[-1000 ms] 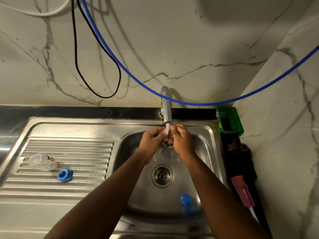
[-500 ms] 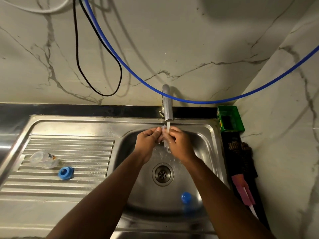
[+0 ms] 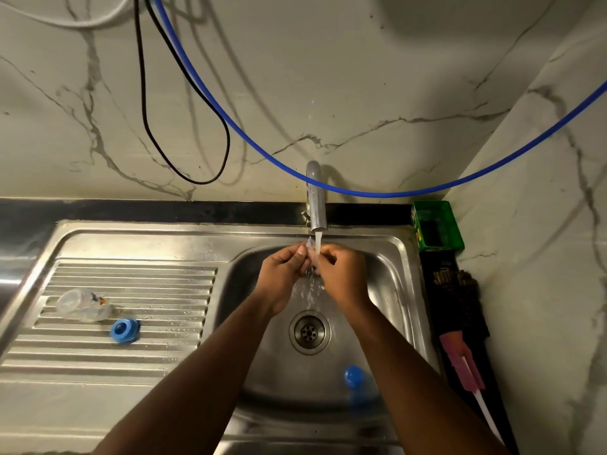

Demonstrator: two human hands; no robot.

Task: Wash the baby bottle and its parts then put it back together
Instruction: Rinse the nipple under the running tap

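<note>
The left hand [image 3: 285,274] and right hand [image 3: 341,274] meet over the basin [image 3: 387,290], directly under the tap [image 3: 316,205], and between their curled fingertips they pinch a small clear part [image 3: 309,246], likely the teat, though it is too small and blurred to be sure. The stream [image 3: 318,241] falls onto it and splashes down between the wrists toward the drain [image 3: 309,330].

The bottle [image 3: 82,305], clear and lying on its side, rests on the ribbed drainboard [image 3: 131,284] to the left, well apart from the hands. Just beside it, nearer the camera, sits the blue ring [image 3: 124,330]. A blue cap [image 3: 354,376] lies in the basin near its front wall, below the right forearm.

To the right of the sink, a green tub [image 3: 437,229] stands in the corner against the marble wall. In front of it lies a dark scrubber [image 3: 456,290], and then a brush [image 3: 463,366] with a pink head and white handle. A blue hose [image 3: 230,124] and a black cable [image 3: 144,103] hang across the wall behind the tap.
</note>
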